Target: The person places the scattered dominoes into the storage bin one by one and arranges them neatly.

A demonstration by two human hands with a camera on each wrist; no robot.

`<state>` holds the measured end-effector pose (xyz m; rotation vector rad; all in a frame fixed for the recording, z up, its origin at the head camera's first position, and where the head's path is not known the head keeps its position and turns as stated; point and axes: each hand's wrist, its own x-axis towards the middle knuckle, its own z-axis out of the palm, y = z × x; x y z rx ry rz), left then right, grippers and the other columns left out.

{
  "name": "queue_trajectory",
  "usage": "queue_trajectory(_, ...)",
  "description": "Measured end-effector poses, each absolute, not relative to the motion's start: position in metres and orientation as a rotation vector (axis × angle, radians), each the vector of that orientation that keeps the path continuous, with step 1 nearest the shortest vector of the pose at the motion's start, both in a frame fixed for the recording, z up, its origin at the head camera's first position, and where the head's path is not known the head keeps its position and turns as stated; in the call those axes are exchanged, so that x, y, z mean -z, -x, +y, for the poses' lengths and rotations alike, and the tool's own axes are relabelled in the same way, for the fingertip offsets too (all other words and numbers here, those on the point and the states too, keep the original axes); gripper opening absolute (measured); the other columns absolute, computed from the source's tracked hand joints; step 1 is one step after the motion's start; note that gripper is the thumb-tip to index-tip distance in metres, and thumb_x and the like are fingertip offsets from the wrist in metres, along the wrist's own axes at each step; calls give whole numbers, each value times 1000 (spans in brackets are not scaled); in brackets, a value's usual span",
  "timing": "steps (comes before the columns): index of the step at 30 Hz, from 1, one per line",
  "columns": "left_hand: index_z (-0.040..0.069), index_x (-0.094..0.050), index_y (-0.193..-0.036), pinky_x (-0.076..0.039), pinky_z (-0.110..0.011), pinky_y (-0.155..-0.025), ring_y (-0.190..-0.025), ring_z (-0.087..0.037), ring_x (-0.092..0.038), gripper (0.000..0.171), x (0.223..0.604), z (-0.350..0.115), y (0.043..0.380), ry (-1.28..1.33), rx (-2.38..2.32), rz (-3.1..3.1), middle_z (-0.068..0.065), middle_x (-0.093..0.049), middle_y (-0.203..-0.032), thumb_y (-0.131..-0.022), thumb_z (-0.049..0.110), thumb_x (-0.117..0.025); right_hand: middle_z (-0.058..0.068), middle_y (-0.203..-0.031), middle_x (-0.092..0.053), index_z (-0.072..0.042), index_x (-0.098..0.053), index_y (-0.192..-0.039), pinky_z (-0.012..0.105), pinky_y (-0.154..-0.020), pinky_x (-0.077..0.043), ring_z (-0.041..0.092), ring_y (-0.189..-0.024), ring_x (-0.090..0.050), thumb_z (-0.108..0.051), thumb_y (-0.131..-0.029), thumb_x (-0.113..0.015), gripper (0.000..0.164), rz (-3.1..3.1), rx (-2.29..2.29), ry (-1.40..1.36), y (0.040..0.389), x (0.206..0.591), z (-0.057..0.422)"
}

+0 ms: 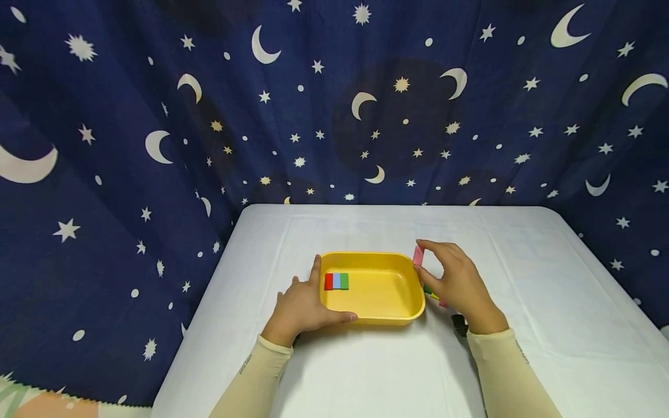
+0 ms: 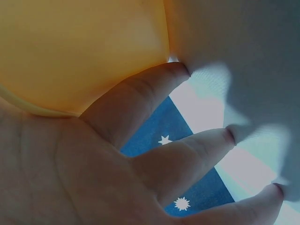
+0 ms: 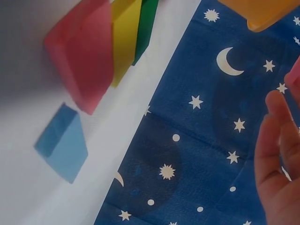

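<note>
A yellow tray (image 1: 378,290) sits on the table, with red (image 1: 328,281), light blue (image 1: 337,281) and green (image 1: 344,281) blocks side by side at its left end. My left hand (image 1: 305,305) rests against the tray's front left corner, thumb along the front side and index finger at the left side. Its other fingers are spread and straight in the left wrist view. With thumb and index finger, my right hand (image 1: 457,284) pinches a pink block (image 1: 418,256) upright by the tray's right rim.
Partly hidden below my right hand, pink (image 3: 89,56), yellow (image 3: 124,42) and green (image 3: 146,33) blocks stand in a row right of the tray. Near them is a light blue block (image 3: 68,145). A dark curtain (image 1: 324,116) with moons and stars hangs behind the white table (image 1: 397,371).
</note>
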<state>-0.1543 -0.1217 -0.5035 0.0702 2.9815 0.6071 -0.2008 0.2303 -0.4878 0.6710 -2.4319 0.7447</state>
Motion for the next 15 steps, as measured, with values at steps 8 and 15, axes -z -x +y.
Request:
queue_trajectory(8,25,-4,-172,-36,-85,-98,-140,-52,-47,166,505,-122,155,-75,-606,2987,-12,-67,-140,-40,110,-60,6,-129,-71,-13,-66,-143,51,-105,-48,26,-118,-63,-18,-84,-91,64,-2418,-736,-722,202,486,225)
queue_trajectory(15,25,-4,-172,-36,-85,-98,-140,-52,-47,165,502,-121,155,-67,-604,2975,-11,-67,-139,-41,108,-62,5,-130,-70,-11,-66,-141,50,-106,-47,28,-118,-63,-19,-85,-89,61,-2423,-716,-775,206,485,220)
